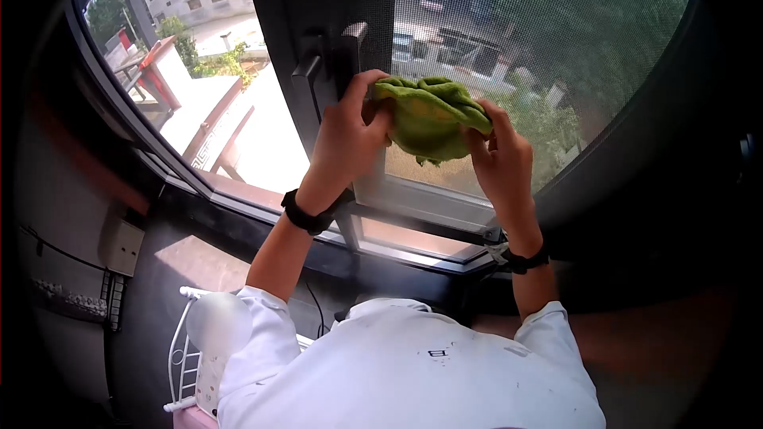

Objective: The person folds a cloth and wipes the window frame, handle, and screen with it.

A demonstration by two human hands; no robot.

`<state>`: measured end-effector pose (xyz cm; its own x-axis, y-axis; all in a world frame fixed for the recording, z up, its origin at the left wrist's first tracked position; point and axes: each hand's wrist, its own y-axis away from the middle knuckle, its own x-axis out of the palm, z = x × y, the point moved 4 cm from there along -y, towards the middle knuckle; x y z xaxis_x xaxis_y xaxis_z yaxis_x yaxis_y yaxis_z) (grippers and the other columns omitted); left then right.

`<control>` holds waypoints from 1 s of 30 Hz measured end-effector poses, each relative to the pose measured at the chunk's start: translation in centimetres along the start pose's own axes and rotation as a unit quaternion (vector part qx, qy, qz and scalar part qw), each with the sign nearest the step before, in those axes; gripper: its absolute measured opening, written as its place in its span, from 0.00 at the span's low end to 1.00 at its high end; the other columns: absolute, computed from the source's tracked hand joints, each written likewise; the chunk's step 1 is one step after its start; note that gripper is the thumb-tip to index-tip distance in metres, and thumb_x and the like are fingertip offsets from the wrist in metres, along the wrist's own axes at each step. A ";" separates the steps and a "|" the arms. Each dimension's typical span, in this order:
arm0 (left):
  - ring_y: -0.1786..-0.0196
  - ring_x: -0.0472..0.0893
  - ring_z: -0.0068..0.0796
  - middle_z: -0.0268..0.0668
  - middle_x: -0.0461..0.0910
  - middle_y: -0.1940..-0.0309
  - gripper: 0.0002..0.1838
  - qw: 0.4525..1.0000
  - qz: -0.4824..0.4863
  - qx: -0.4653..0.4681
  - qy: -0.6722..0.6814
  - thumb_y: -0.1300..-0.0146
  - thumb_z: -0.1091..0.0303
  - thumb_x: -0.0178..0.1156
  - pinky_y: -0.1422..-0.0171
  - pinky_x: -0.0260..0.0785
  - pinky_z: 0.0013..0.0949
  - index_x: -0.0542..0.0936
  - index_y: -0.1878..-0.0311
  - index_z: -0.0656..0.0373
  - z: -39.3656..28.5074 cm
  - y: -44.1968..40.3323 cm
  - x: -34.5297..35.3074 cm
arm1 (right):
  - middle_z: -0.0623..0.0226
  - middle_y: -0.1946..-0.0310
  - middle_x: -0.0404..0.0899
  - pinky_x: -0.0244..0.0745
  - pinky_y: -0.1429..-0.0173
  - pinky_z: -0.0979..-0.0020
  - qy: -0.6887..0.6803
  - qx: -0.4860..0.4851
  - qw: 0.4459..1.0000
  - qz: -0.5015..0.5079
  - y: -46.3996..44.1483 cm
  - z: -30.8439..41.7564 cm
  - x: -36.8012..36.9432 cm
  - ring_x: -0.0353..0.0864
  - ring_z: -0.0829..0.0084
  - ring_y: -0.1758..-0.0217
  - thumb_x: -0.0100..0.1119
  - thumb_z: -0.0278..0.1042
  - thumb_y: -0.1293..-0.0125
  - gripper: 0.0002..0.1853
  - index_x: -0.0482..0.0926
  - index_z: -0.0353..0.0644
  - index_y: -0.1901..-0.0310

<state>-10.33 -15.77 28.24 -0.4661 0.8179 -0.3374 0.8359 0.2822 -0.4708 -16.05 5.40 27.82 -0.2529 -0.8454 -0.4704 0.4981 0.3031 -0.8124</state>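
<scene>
The left hand (355, 131) and right hand (506, 151) each pinch one end of a bunched green cloth (433, 121), held up before the window screen (588, 40). A window handle (307, 68) is near the left hand; a white rack (184, 357) is near left.

Both hands (433, 123) grip a green cloth (433, 119) — bunched, before a window screen (556, 56).
</scene>
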 end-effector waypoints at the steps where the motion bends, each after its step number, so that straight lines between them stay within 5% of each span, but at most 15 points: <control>1: 0.62 0.87 0.35 0.46 0.84 0.64 0.20 0.997 0.014 0.021 0.066 0.35 0.71 0.56 0.58 0.78 0.32 0.70 0.40 0.57 0.1 -0.1 0.3 | 0.64 0.74 0.83 0.77 0.72 0.71 -0.006 0.027 1.000 0.008 0.1 -0.1 -0.1 0.85 0.70 0.73 0.63 0.32 0.38 0.19 0.75 0.48 0.46; 5: 0.52 0.84 0.33 0.46 0.84 0.57 0.22 0.975 0.076 -0.006 0.207 0.30 0.71 0.51 0.46 0.75 0.32 0.63 0.34 0.60 0.1 0.0 0.2 | 0.61 0.75 0.83 0.78 0.71 0.71 -0.015 0.060 0.998 0.016 0.0 -0.1 -0.5 0.86 0.68 0.74 0.63 0.31 0.39 0.18 0.76 0.47 0.47; 9: 0.39 0.77 0.35 0.50 0.81 0.50 0.32 0.968 0.104 0.028 0.226 0.27 0.72 0.46 0.32 0.63 0.36 0.44 0.25 0.57 -0.1 1.3 0.4 | 0.61 0.66 0.84 0.78 0.66 0.76 -0.316 0.185 0.929 0.050 0.3 -0.4 -0.3 0.85 0.74 0.66 0.61 0.30 0.35 0.20 0.71 0.40 0.42; 11: 0.39 0.76 0.36 0.50 0.77 0.45 0.32 0.970 0.075 0.089 0.215 0.29 0.74 0.49 0.34 0.65 0.36 0.47 0.26 0.57 0.8 2.0 1.4 | 0.62 0.58 0.82 0.77 0.63 0.78 -0.470 0.226 0.852 0.040 0.9 -0.1 0.5 0.83 0.78 0.60 0.58 0.31 0.31 0.21 0.66 0.37 0.39; 13: 0.40 0.77 0.36 0.49 0.76 0.44 0.32 0.972 0.065 0.106 0.200 0.30 0.76 0.51 0.35 0.66 0.36 0.51 0.27 0.58 1.4 2.2 2.0 | 0.62 0.56 0.81 0.78 0.60 0.78 -0.463 0.225 0.858 0.004 1.6 -0.5 1.2 0.82 0.78 0.57 0.57 0.31 0.31 0.20 0.67 0.37 0.41; 15: 0.47 0.80 0.36 0.45 0.73 0.47 0.30 0.965 -0.003 0.259 -0.029 0.36 0.78 0.57 0.40 0.70 0.36 0.62 0.31 0.57 0.6 2.1 1.7 | 0.64 0.57 0.80 0.78 0.55 0.78 -0.474 0.229 0.850 -0.010 1.8 -0.1 1.5 0.81 0.78 0.55 0.56 0.34 0.29 0.15 0.70 0.36 0.45; 18: 0.51 0.81 0.30 0.39 0.75 0.55 0.29 0.953 -0.050 0.267 -0.137 0.38 0.79 0.60 0.48 0.74 0.31 0.67 0.34 0.52 -1.1 1.7 2.1 | 0.61 0.60 0.81 0.78 0.57 0.76 -0.479 0.221 0.846 -0.073 2.0 0.1 1.7 0.81 0.76 0.58 0.57 0.36 0.29 0.15 0.72 0.35 0.50; 19: 0.56 0.81 0.29 0.38 0.74 0.59 0.28 0.947 -0.073 0.276 -0.145 0.41 0.78 0.64 0.54 0.76 0.32 0.70 0.37 0.51 -1.2 1.4 2.4 | 0.68 0.62 0.78 0.80 0.56 0.76 -0.500 0.238 0.829 -0.073 2.0 0.4 1.4 0.79 0.80 0.59 0.56 0.39 0.28 0.13 0.73 0.37 0.53; 23: 0.66 0.82 0.33 0.38 0.74 0.62 0.27 0.941 -0.098 0.270 -0.176 0.44 0.71 0.69 0.62 0.78 0.36 0.72 0.40 0.50 -1.4 0.3 2.7 | 0.69 0.64 0.78 0.80 0.57 0.76 -0.465 0.275 0.838 -0.079 2.4 -0.2 1.4 0.79 0.81 0.60 0.57 0.42 0.29 0.14 0.73 0.37 0.56; 27: 0.68 0.80 0.32 0.38 0.75 0.66 0.29 0.963 -0.084 0.210 -0.147 0.46 0.69 0.71 0.64 0.74 0.35 0.72 0.40 0.51 -0.8 1.0 3.4 | 0.69 0.71 0.76 0.74 0.64 0.80 -0.430 0.277 0.847 -0.145 3.2 -0.5 0.9 0.76 0.83 0.67 0.55 0.45 0.28 0.16 0.72 0.37 0.64; 30: 0.60 0.77 0.38 0.41 0.73 0.59 0.27 0.978 -0.076 0.165 -0.102 0.49 0.75 0.69 0.55 0.71 0.39 0.73 0.44 0.55 2.2 3.0 5.0 | 0.69 0.77 0.69 0.68 0.66 0.72 -0.262 0.293 0.902 -0.176 6.7 -0.4 1.2 0.68 0.80 0.71 0.51 0.41 0.28 0.15 0.69 0.37 0.66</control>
<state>-10.78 -11.96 23.30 -0.6537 0.6524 -0.3835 0.6295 0.1875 -0.7541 -13.34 6.56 21.63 -0.1308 -0.9823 0.1342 0.8557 -0.1802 -0.4851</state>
